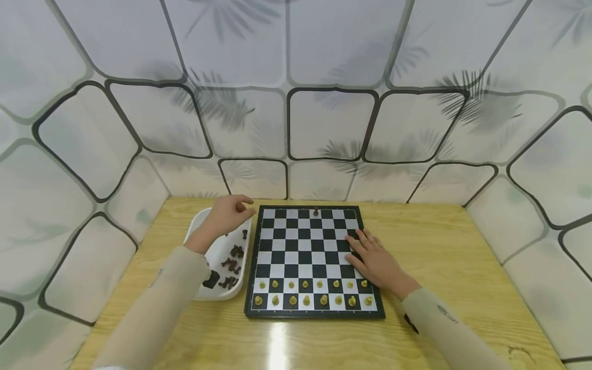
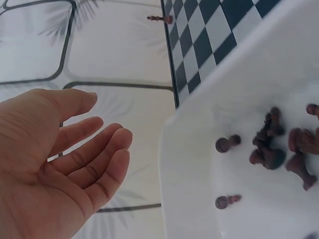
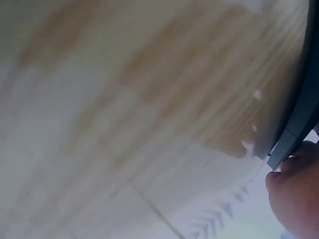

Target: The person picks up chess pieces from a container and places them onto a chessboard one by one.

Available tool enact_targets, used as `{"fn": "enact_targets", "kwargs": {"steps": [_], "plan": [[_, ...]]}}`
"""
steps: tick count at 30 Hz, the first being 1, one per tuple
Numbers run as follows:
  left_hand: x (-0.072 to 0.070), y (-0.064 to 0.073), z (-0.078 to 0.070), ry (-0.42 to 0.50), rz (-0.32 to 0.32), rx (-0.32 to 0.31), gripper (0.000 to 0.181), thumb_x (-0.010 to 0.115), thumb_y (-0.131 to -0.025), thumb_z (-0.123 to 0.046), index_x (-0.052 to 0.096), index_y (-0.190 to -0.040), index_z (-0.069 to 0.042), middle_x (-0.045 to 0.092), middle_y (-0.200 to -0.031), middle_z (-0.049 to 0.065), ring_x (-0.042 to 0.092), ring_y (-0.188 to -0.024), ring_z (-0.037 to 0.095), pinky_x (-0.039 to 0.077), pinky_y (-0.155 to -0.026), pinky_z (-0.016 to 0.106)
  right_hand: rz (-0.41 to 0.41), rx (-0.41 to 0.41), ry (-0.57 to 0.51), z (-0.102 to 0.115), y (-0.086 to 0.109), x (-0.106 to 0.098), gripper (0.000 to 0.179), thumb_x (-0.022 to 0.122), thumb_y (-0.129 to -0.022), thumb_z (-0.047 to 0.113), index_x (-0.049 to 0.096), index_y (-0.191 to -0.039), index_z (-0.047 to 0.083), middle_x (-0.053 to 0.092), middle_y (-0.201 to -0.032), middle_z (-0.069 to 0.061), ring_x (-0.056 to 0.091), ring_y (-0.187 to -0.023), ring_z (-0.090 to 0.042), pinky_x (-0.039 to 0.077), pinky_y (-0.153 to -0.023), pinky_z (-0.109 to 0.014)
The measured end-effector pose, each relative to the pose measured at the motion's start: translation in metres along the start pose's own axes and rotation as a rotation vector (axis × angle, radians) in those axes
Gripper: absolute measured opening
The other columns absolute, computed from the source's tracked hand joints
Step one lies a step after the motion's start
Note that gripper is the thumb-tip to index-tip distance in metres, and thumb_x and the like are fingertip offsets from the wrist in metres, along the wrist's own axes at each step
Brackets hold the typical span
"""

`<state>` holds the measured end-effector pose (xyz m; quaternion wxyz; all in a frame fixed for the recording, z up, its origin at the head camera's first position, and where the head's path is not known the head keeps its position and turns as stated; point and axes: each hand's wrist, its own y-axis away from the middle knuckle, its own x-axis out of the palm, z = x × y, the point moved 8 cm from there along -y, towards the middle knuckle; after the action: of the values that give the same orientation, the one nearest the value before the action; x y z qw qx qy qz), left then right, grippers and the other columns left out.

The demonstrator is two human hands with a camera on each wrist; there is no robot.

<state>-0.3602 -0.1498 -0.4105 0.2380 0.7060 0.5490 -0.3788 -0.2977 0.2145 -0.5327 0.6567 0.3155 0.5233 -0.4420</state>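
Note:
My left hand (image 1: 229, 213) hovers over the far end of a white tub (image 1: 208, 296), fingers loosely bent, and the left wrist view shows nothing in them. Dark brown chess pieces (image 1: 231, 263) lie tumbled in the tub, among them a pawn (image 2: 228, 143). Right of it lies a black-and-white chessboard (image 1: 292, 240). One dark chess piece (image 1: 316, 211) stands on its far row. Two rows of gold chess pieces (image 1: 305, 283) stand along the near side. My right hand (image 1: 372, 259) rests on the board's right edge with fingers spread; the right wrist view shows only part of it.
Board and tub stand on a pale wooden table (image 1: 439, 246). A patterned wall (image 1: 333, 123) closes off the back and both sides. The tub's right rim stands close to the board's left edge.

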Motion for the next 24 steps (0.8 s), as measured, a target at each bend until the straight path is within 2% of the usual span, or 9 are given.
{"fn": "enact_targets", "kwargs": {"steps": [4,8,13,20,24], "plan": [[-0.002,0.008,0.015,0.007,-0.006,-0.020,0.037,0.066,-0.103,-0.022,0.070,-0.130,0.003,0.077,-0.103,0.022,0.065,-0.063,0.018,0.056,-0.068,0.040,0.001,0.001,-0.013,-0.001,0.001,0.001,0.065,0.048,-0.110,0.046,0.037,-0.164,0.010,0.028,-0.171,-0.026,0.020,-0.160,-0.047,0.023,-0.127,-0.063],[-0.002,0.014,0.028,-0.024,-0.007,-0.040,0.038,0.064,-0.104,-0.025,0.070,-0.129,0.003,0.078,-0.101,0.021,0.067,-0.065,0.018,0.057,-0.066,0.039,-0.015,-0.004,-0.047,-0.002,0.001,0.001,0.064,0.049,-0.110,0.044,0.038,-0.163,0.010,0.028,-0.171,-0.026,0.020,-0.160,-0.048,0.022,-0.127,-0.064],[-0.004,0.019,0.046,-0.078,-0.018,-0.083,0.037,0.064,-0.104,-0.026,0.072,-0.127,0.001,0.078,-0.104,0.022,0.072,-0.078,0.026,0.059,-0.071,0.043,-0.039,-0.011,-0.055,-0.001,-0.001,0.001,0.063,0.049,-0.110,0.044,0.040,-0.163,0.010,0.029,-0.170,-0.027,0.021,-0.160,-0.048,0.023,-0.127,-0.064],[-0.001,0.026,0.071,-0.056,-0.004,-0.133,0.035,0.064,-0.102,-0.020,0.071,-0.125,0.005,0.077,-0.103,0.024,0.072,-0.083,0.030,0.058,-0.071,0.042,-0.008,0.007,-0.024,-0.002,-0.001,0.003,0.065,0.047,-0.111,0.046,0.037,-0.164,0.011,0.027,-0.171,-0.025,0.019,-0.161,-0.046,0.023,-0.128,-0.063],[0.003,0.027,0.083,-0.047,0.000,-0.155,0.036,0.063,-0.102,-0.019,0.069,-0.127,0.007,0.075,-0.109,0.027,0.072,-0.093,0.037,0.059,-0.075,0.046,-0.005,0.011,-0.024,-0.002,0.000,0.004,0.064,0.047,-0.111,0.045,0.037,-0.164,0.011,0.026,-0.172,-0.025,0.019,-0.161,-0.047,0.023,-0.128,-0.063]]}}
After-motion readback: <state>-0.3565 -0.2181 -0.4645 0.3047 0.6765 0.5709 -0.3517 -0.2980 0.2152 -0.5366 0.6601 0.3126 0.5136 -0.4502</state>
